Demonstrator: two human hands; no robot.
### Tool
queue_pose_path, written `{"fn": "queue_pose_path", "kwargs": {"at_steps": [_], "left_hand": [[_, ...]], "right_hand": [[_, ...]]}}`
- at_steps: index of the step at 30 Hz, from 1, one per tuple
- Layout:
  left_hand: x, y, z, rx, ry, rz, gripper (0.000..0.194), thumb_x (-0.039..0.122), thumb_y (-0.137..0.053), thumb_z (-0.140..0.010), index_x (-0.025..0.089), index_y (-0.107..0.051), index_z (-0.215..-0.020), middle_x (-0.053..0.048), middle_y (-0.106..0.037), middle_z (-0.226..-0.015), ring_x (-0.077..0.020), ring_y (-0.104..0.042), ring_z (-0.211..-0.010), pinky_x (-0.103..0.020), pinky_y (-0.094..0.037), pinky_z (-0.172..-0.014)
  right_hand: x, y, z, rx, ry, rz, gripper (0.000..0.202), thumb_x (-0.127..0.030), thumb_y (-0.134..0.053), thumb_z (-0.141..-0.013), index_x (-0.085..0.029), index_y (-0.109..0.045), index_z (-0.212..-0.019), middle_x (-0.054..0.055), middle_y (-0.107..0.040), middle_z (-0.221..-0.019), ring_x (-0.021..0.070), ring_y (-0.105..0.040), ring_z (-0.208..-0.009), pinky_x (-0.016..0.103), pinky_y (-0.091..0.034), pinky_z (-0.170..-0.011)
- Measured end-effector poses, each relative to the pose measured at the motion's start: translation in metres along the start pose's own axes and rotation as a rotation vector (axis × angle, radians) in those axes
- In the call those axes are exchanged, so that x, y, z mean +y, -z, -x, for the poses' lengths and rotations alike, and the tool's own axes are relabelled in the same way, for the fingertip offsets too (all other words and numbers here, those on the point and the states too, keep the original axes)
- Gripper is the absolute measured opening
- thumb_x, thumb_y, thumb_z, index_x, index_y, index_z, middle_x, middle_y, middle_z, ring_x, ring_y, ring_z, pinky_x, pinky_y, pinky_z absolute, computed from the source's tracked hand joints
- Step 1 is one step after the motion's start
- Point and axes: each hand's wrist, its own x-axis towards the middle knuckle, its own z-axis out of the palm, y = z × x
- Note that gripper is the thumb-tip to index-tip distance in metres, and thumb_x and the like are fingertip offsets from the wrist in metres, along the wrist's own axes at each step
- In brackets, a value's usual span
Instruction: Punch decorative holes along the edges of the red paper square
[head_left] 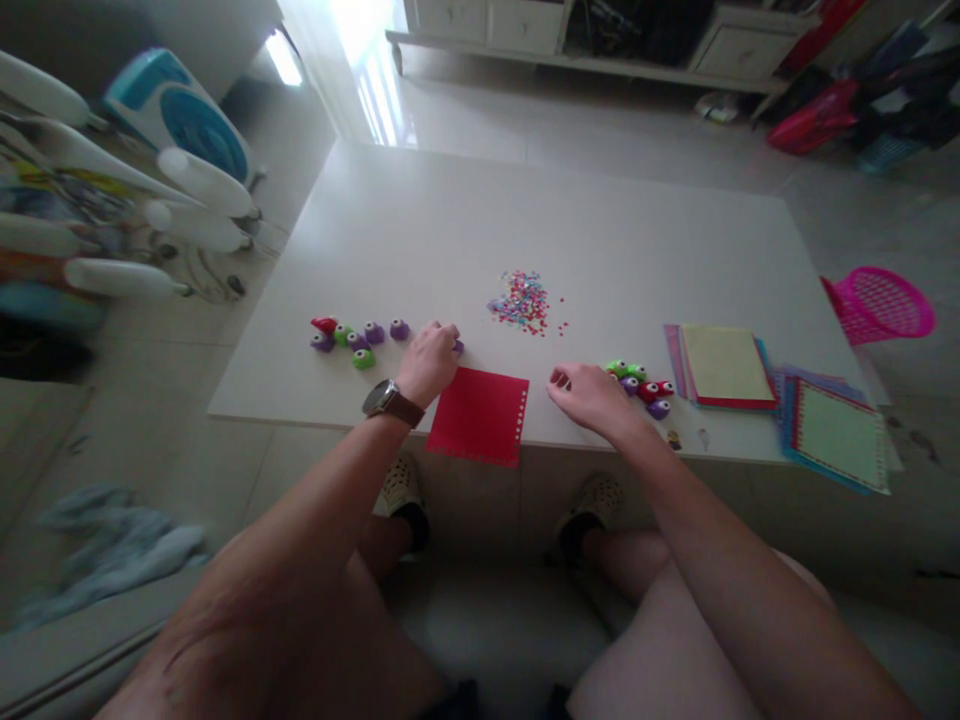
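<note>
A red square sheet of paper [481, 415] lies at the table's front edge, overhanging it, with small punched holes along its right and lower edges. Just above its upper left corner, my left hand [431, 358] has its fingers closed around a small purple craft punch [458, 347], mostly hidden by the fingers. My right hand [585, 393] rests at the right of the sheet, fingers curled in, with nothing visible in them. Close beside it sit several small green, purple and red punches [649, 391]. More such punches [357, 340] stand left of my left hand.
Colourful confetti [523, 302] is heaped mid-table. Stacks of coloured paper [726, 366] and hole-edged sheets [840, 430] lie at the right, the latter overhanging the front edge. Small trinkets [673, 439] lie nearby. A pink basket [889, 304] stands beyond the table's right side.
</note>
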Motion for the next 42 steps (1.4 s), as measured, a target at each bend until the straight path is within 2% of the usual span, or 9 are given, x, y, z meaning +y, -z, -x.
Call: {"fn": "queue_pose_path", "kwargs": {"at_steps": [10,15,18,24,28,31,35,38,42], "left_hand": [[0.032,0.002,-0.003,0.037,0.003,0.192,0.023,0.021,-0.065,-0.100,0.015,-0.079,-0.116,-0.014,-0.074,-0.112,-0.0231,-0.066,-0.101,-0.034,-0.050,-0.089],[0.054,-0.013,0.000,-0.157,-0.018,0.610,0.027,0.036,-0.076,-0.094,0.015,-0.080,-0.111,-0.007,-0.077,-0.089,-0.0153,-0.062,-0.075,-0.028,-0.044,-0.068],[0.060,-0.023,0.004,-0.265,-0.082,0.774,0.029,0.040,-0.076,-0.094,0.013,-0.080,-0.103,-0.005,-0.075,-0.080,-0.0125,-0.057,-0.068,-0.025,-0.038,-0.061],[0.057,-0.039,0.005,-0.374,-0.097,0.921,0.035,0.046,-0.080,-0.089,0.012,-0.078,-0.097,-0.003,-0.073,-0.077,-0.0102,-0.053,-0.064,-0.023,-0.033,-0.057],[0.053,-0.040,0.003,-0.448,-0.124,0.984,0.025,0.034,-0.078,-0.091,0.012,-0.075,-0.102,-0.006,-0.076,-0.086,-0.0126,-0.063,-0.073,-0.025,-0.045,-0.067],[0.050,-0.036,0.005,-0.379,-0.168,0.878,0.027,0.020,-0.077,-0.088,0.013,-0.073,-0.113,-0.011,-0.077,-0.107,-0.0175,-0.069,-0.094,-0.030,-0.054,-0.084],[0.043,-0.032,0.012,-0.183,-0.237,0.427,0.040,0.015,-0.078,-0.081,0.020,-0.074,-0.120,-0.011,-0.070,-0.125,-0.0255,-0.064,-0.116,-0.039,-0.052,-0.100],[0.040,-0.031,0.018,-0.183,-0.267,0.205,0.046,0.016,-0.076,-0.082,0.024,-0.071,-0.127,-0.011,-0.066,-0.132,-0.0306,-0.060,-0.126,-0.044,-0.048,-0.104],[0.040,-0.029,0.022,-0.231,-0.270,0.127,0.052,0.018,-0.076,-0.083,0.025,-0.067,-0.133,-0.011,-0.064,-0.137,-0.0311,-0.059,-0.124,-0.046,-0.042,-0.105]], "right_hand": [[-0.003,-0.006,-0.001,0.109,0.146,-0.074,0.016,-0.026,-0.062,-0.099,-0.020,-0.075,-0.107,0.011,-0.078,-0.116,0.0260,-0.071,-0.105,0.036,-0.052,-0.092],[-0.002,-0.015,-0.005,0.230,0.305,-0.271,0.035,-0.016,-0.067,-0.093,-0.019,-0.068,-0.128,0.012,-0.069,-0.125,0.0219,-0.068,-0.098,0.035,-0.054,-0.093],[-0.005,-0.016,-0.005,0.220,0.378,-0.338,0.035,-0.014,-0.066,-0.093,-0.021,-0.068,-0.127,0.010,-0.068,-0.122,0.0220,-0.067,-0.101,0.033,-0.054,-0.093],[-0.006,-0.019,-0.006,0.189,0.368,-0.311,0.023,-0.011,-0.067,-0.092,-0.019,-0.072,-0.114,0.010,-0.069,-0.111,0.0228,-0.067,-0.099,0.034,-0.053,-0.092],[-0.003,-0.020,-0.006,0.177,0.355,-0.322,0.023,-0.013,-0.070,-0.092,-0.019,-0.073,-0.114,0.009,-0.068,-0.111,0.0218,-0.067,-0.098,0.033,-0.053,-0.090],[-0.001,-0.017,-0.006,0.176,0.320,-0.294,0.024,-0.013,-0.072,-0.091,-0.019,-0.074,-0.114,0.009,-0.068,-0.112,0.0217,-0.067,-0.098,0.032,-0.052,-0.091],[0.003,-0.013,-0.006,0.186,0.275,-0.234,0.020,-0.011,-0.068,-0.091,-0.019,-0.077,-0.107,0.008,-0.068,-0.109,0.0217,-0.066,-0.097,0.032,-0.050,-0.091],[0.005,-0.013,-0.006,0.190,0.266,-0.204,0.021,-0.009,-0.066,-0.088,-0.019,-0.076,-0.104,0.008,-0.068,-0.106,0.0211,-0.066,-0.094,0.031,-0.050,-0.088],[0.005,-0.015,-0.006,0.180,0.257,-0.201,0.023,-0.007,-0.064,-0.085,-0.018,-0.075,-0.102,0.008,-0.067,-0.104,0.0203,-0.065,-0.091,0.031,-0.051,-0.087]]}}
